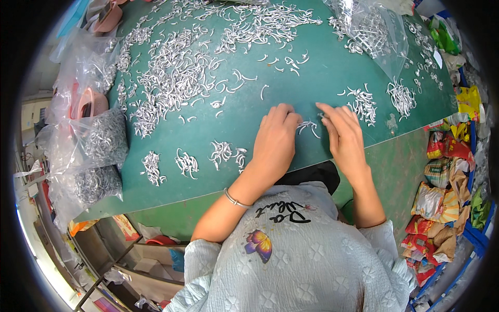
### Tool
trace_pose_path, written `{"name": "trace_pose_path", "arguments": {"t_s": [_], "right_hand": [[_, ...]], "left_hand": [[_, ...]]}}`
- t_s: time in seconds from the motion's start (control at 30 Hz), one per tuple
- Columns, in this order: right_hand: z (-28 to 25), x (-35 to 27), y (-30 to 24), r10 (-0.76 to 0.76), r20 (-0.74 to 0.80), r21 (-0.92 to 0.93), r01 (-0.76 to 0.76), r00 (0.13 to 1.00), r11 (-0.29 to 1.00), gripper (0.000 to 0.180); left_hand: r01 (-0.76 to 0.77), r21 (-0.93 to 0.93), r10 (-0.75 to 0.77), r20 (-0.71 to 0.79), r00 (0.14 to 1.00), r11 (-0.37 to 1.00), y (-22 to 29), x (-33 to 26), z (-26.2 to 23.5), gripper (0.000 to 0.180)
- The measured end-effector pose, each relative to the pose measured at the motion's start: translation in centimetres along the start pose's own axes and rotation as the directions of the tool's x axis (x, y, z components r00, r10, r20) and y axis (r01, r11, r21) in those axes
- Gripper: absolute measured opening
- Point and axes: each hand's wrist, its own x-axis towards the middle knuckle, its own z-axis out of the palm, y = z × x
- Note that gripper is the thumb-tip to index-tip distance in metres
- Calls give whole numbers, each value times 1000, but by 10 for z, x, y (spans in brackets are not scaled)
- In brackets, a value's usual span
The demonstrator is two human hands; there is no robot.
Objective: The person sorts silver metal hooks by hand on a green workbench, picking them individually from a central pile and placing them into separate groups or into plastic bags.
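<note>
I have both hands down on the green surface point(322, 67), working a small cluster of curved metal hooks point(307, 126) lying between them. My left hand point(275, 140) rests palm-down with fingers curled at the cluster's edge; my right hand point(343, 135) pinches at it with extended fingertips, though I cannot tell what it actually grips. I judge this as mid-sorting: next calls for gathering the cluster into a tidy bunch like the small piles point(187, 162) nearby.

Silver hooks point(309, 126) lie on a green table point(312, 73); pale blue floral-textured top point(312, 260).
</note>
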Motion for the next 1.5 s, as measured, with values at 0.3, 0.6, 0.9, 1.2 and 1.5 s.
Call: {"name": "trace_pose_path", "arguments": {"t_s": [0.3,0.6,0.9,1.2,1.5], "right_hand": [[-2,4,-2,156,-7,291,-147,988,946,11],[12,20,-33,-166,21,250,155,986,956,21],[-4,5,-17,-106,195,84,91,975,992,43],[15,-5,-3,-110,198,92,93,974,991,17],[18,-5,1,-203,156,6,205,967,979,14]], "left_hand": [[204,-214,-212,-14,977,955,2,-7,-13,8],[422,-862,-429,506,748,-282,-3,0,-20,21],[389,-899,-449,267,852,203,-20,-29,-78,11],[582,158,-400,-584,707,798,-73,-130,-186,12],[487,89,-368,-542,756,869,-80,-126,-144,14]]}}
